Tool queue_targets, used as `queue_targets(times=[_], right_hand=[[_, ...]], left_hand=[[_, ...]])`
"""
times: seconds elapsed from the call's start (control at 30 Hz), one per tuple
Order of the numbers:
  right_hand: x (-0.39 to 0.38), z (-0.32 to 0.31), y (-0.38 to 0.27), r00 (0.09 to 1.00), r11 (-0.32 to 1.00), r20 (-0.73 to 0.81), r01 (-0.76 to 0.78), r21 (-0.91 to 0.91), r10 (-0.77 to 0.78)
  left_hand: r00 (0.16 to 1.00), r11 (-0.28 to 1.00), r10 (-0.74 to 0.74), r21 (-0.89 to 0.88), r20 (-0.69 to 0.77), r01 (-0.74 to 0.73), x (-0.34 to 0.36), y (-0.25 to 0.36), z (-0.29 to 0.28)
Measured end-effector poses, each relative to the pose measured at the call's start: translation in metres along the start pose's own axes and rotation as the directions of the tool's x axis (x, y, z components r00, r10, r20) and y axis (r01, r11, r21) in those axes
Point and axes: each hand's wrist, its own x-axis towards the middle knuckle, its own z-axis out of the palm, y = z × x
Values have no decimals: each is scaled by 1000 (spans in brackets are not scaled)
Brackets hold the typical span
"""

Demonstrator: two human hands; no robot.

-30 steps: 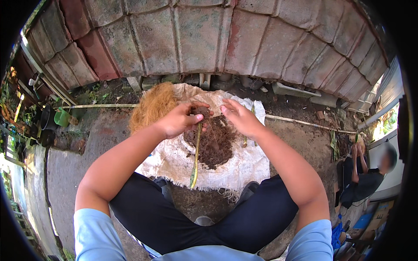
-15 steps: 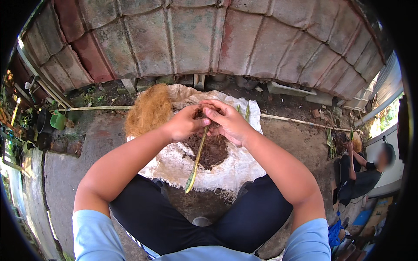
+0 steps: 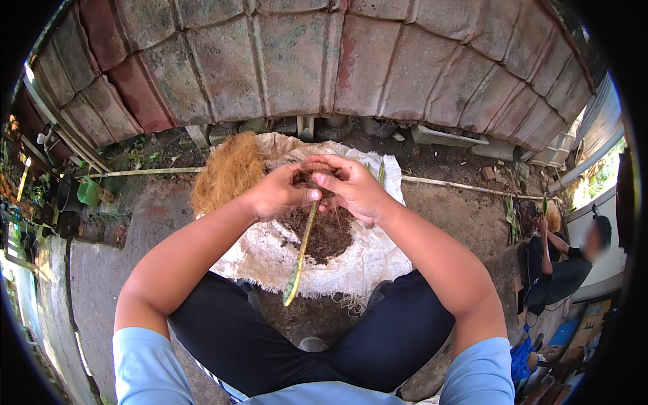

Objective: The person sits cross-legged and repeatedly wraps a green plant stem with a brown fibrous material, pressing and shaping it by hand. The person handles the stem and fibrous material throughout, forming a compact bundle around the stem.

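My left hand (image 3: pixel 280 194) and my right hand (image 3: pixel 352 187) meet above a white woven sack (image 3: pixel 381 260), fingers curled round a dark clump of soil and brown fibre (image 3: pixel 310 174). From the clump a snake plant leaf (image 3: pixel 299 260), green with yellow edges, hangs down toward me, tip lowest. A heap of dark soil (image 3: pixel 329 239) lies on the sack just below my hands. Left of them sits a large tuft of golden-brown coconut fibre (image 3: pixel 229 170). More green leaves (image 3: pixel 381 172) show past my right hand; their lower parts are hidden.
A tiled roof (image 3: pixel 304 64) overhangs the far side. A bamboo pole (image 3: pixel 459 186) runs along the ground behind the sack. At far right a person (image 3: pixel 567 266) sits holding a leaf. A green pot (image 3: pixel 88 191) stands at left, a long pale planter (image 3: pixel 445 137) at the back.
The leaf has swung slightly left and its tip is a little lower. My fingers have shifted slightly round the clump, and the whole view has moved a touch.
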Motion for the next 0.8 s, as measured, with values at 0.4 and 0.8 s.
queue_targets(times=[0.4,0.8], right_hand=[[0,8,-5,1000,1000,3,18,17,-18],[2,7,11,985,987,-109,-142,-77,133]], left_hand=[[1000,981,11,-194,-4,-11,-8,10,-1],[932,953,-139,211,-334,218,-9,-7,-10]])
